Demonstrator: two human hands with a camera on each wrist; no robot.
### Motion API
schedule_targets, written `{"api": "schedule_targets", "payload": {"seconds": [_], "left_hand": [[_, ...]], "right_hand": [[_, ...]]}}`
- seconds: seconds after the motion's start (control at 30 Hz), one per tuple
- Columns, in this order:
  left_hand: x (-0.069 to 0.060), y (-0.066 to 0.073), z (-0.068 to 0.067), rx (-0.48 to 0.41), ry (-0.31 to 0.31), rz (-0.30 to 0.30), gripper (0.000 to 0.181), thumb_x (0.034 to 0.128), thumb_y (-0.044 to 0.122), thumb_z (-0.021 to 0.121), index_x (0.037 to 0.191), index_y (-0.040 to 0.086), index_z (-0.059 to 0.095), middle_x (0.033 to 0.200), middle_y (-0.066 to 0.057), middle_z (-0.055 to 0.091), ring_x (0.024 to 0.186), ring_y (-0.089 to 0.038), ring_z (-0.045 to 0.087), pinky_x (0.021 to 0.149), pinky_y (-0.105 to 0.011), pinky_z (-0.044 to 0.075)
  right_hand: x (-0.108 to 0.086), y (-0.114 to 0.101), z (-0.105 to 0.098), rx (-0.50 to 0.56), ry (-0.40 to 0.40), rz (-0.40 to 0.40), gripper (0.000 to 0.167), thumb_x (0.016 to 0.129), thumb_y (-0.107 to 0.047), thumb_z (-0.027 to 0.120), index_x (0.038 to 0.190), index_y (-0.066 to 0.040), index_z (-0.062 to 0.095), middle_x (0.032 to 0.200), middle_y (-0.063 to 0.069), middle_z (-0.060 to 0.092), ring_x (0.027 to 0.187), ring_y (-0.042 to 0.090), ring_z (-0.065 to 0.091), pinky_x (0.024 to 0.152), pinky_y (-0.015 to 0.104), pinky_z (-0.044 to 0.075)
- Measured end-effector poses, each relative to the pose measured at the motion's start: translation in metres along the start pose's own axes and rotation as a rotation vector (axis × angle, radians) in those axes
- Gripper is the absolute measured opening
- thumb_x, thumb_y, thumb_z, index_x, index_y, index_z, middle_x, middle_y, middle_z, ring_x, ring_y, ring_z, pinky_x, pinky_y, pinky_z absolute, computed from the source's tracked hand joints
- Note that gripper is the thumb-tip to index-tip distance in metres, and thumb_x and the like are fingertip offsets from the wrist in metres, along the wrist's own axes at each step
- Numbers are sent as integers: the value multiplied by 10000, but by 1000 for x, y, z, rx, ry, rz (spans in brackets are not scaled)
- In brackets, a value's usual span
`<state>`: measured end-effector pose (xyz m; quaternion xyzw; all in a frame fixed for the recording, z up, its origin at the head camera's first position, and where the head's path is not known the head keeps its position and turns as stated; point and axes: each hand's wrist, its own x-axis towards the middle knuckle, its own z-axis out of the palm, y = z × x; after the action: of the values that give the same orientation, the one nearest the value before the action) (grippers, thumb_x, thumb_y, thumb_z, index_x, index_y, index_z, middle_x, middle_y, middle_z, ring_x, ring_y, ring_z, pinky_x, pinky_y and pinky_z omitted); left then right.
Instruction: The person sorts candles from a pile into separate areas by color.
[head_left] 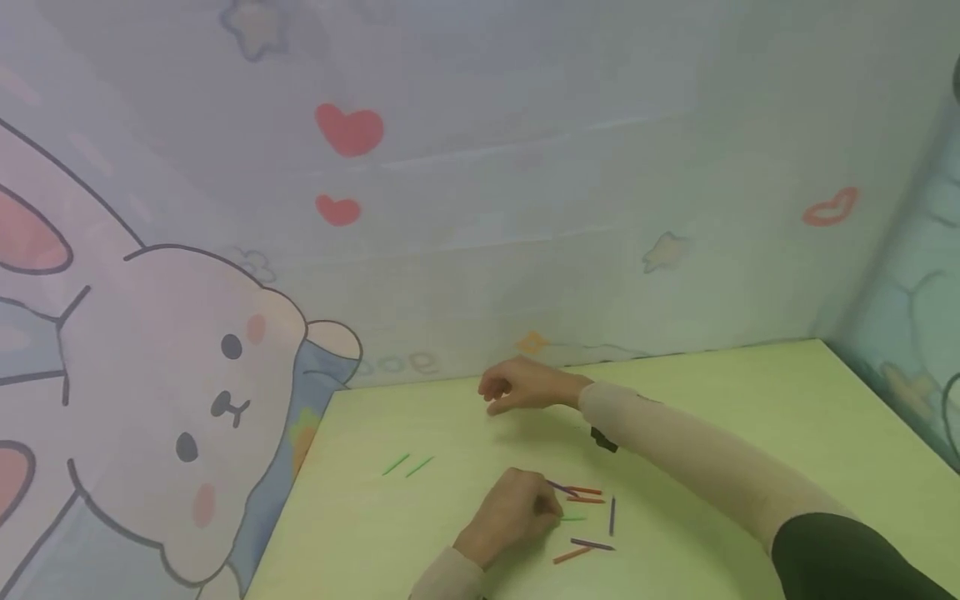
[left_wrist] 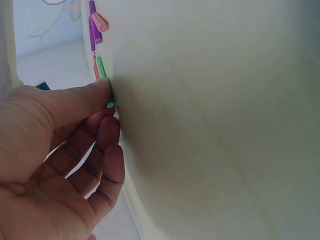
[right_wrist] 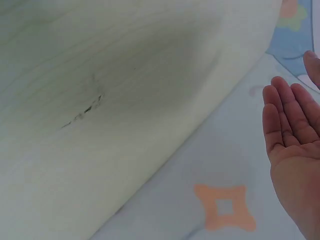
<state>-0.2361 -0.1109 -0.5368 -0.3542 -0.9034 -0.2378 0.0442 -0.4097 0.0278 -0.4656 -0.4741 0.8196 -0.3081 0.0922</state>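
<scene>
My left hand (head_left: 513, 512) is low over the table, thumb and forefinger pinching the end of a green crayon (left_wrist: 102, 68). Its other fingers curl loosely beneath. Close by that hand lie red-orange crayons (head_left: 585, 500) and purple crayons (head_left: 612, 515), some touching or crossing. An orange crayon (head_left: 572, 555) meets a purple crayon (head_left: 592, 544) nearest me. Over the table's far side hovers my right hand (head_left: 528, 385), holding nothing, its fingers loosely bent. In the right wrist view its palm and fingers show at the right edge.
Two green crayons (head_left: 396, 464) lie apart on the left of the pale yellow-green table (head_left: 712, 417). Behind its back edge rises a wall (head_left: 525, 208) printed with hearts, stars and a rabbit. Another printed wall (head_left: 922, 333) stands at the right.
</scene>
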Motion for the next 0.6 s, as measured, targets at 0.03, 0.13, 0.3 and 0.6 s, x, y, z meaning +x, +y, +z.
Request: {"api": "schedule_targets", "payload": {"seconds": [0.03, 0.13, 0.3, 0.6], "left_hand": [[0, 0, 0, 5, 0, 3, 151, 845, 22, 934, 838, 159, 870, 809, 109, 800, 779, 55, 671, 780, -149, 560], [1, 7, -5, -13, -15, -22, 151, 829, 15, 946, 834, 146, 869, 805, 103, 801, 776, 59, 671, 778, -141, 558], [0, 1, -1, -17, 2, -9, 128, 846, 35, 940, 863, 145, 877, 825, 84, 808, 796, 15, 708, 799, -174, 585], [3, 11, -7, -39, -54, -111, 143, 854, 27, 939, 866, 156, 879, 858, 99, 813, 824, 25, 707, 812, -159, 574]], "right_hand": [[-5, 0, -3, 6, 7, 8, 284, 1045, -263, 819, 1287, -128, 759, 1232, 15, 779, 1154, 170, 737, 1050, 371, 592], [-22, -1, -11, 19, 33, 31, 293, 1042, -285, 823, 1291, -146, 758, 1236, 3, 773, 1159, 161, 730, 1057, 370, 588], [-46, -1, -23, 23, 78, 58, 330, 1037, -305, 828, 1321, -155, 756, 1280, 37, 778, 1172, 163, 731, 1068, 377, 588], [-87, -5, -38, 45, 162, 63, 369, 1040, -370, 817, 1347, -176, 752, 1250, -41, 774, 1169, 166, 732, 1069, 514, 595]]}}
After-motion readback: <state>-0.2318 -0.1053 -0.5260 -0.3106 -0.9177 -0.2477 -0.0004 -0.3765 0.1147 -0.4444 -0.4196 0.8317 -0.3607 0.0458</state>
